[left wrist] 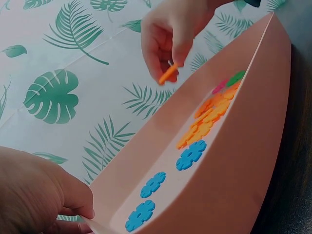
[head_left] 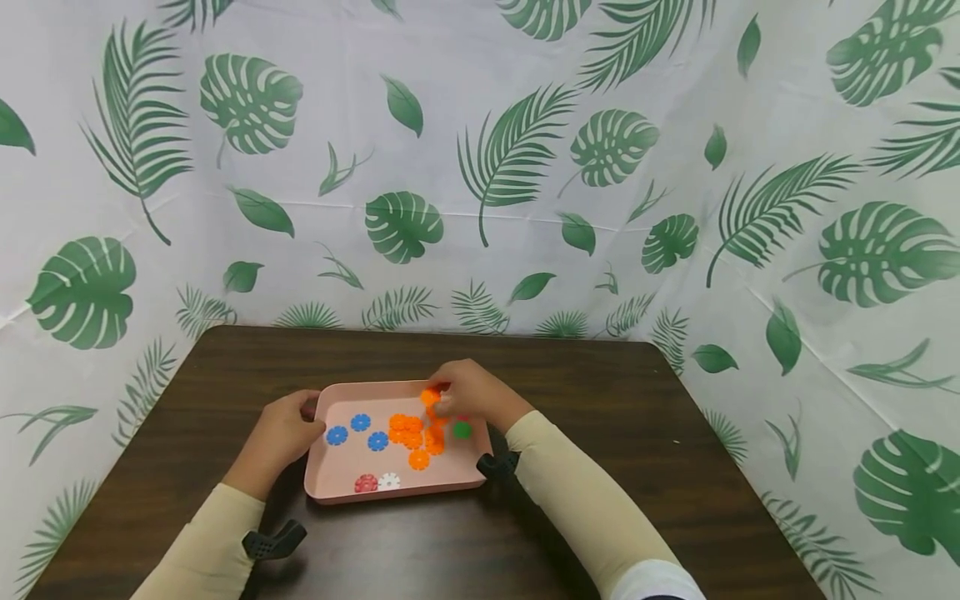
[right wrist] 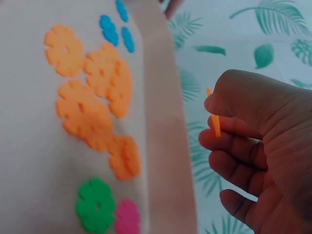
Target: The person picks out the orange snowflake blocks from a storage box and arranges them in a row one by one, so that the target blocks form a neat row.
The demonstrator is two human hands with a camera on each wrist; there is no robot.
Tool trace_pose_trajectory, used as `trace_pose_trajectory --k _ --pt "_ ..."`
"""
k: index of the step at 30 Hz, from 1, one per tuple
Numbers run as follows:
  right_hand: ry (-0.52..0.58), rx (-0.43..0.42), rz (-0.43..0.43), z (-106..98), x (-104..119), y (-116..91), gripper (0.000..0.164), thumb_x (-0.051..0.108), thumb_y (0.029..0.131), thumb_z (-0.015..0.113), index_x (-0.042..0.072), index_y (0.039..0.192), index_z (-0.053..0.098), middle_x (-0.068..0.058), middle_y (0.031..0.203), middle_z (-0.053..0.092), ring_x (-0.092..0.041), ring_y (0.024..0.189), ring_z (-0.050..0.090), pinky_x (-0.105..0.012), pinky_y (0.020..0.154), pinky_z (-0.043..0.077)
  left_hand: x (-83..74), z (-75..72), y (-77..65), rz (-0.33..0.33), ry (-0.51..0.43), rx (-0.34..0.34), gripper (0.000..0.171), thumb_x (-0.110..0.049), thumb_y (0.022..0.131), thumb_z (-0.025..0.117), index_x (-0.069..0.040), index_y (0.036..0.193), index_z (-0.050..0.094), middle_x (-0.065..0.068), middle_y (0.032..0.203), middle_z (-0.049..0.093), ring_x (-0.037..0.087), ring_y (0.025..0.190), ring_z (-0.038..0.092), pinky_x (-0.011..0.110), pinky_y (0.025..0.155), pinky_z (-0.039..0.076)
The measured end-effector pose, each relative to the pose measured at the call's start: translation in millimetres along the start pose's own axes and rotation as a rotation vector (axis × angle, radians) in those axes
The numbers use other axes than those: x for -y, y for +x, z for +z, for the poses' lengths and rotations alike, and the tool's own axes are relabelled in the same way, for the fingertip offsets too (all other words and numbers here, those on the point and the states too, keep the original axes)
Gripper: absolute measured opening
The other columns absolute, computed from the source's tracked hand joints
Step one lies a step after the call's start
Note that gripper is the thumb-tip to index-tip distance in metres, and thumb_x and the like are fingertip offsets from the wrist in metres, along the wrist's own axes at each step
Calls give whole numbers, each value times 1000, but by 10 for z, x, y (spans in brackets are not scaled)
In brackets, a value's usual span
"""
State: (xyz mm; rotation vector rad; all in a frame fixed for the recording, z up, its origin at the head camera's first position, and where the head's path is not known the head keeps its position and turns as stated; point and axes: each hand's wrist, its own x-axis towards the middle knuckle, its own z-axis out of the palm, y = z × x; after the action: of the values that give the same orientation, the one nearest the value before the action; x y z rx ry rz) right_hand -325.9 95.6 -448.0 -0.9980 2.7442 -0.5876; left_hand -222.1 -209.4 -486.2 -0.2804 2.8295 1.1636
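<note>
A pink tray holds notched plastic discs shaped like flowers. My left hand grips the tray's left rim, thumb inside and fingers outside, as the left wrist view shows. Over the tray's far right part, my right hand pinches one orange disc on edge between thumb and fingers. Below it lies a cluster of orange discs, some overlapping. Three blue discs are on the left side. A green disc and a pink disc lie at the right.
Near the tray's front wall are a red disc and a white disc. Under the tray is a dark wooden table. Leaf-patterned cloth hangs behind and to the right of it.
</note>
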Motion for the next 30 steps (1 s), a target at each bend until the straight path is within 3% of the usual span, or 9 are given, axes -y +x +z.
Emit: trace_pose_trajectory --k 10,19,30 --pt "151 -127 102 -213 -286 -288 31 17 85 83 14 116 78 6 101 69 -18 89 61 -28 79 60 -6 -27 -10 13 22 -5 63 -16 90 68 6 146 48 32 124 62 39 98 64 59 89 58" --pt "168 -244 136 -247 -818 -554 28 18 81 84 12 108 79 4 98 70 -18 88 63 -33 81 61 -13 -27 -7 9 33 1 63 -16 91 68 6 147 48 33 125 61 41 100 64 61 91 57" --pt "174 -281 316 -176 -1399 -905 29 18 83 82 11 112 79 -2 108 73 -20 94 64 -43 90 58 -6 -10 6 24 40 -7 62 -15 92 66 7 146 47 33 124 63 40 97 66 59 88 59"
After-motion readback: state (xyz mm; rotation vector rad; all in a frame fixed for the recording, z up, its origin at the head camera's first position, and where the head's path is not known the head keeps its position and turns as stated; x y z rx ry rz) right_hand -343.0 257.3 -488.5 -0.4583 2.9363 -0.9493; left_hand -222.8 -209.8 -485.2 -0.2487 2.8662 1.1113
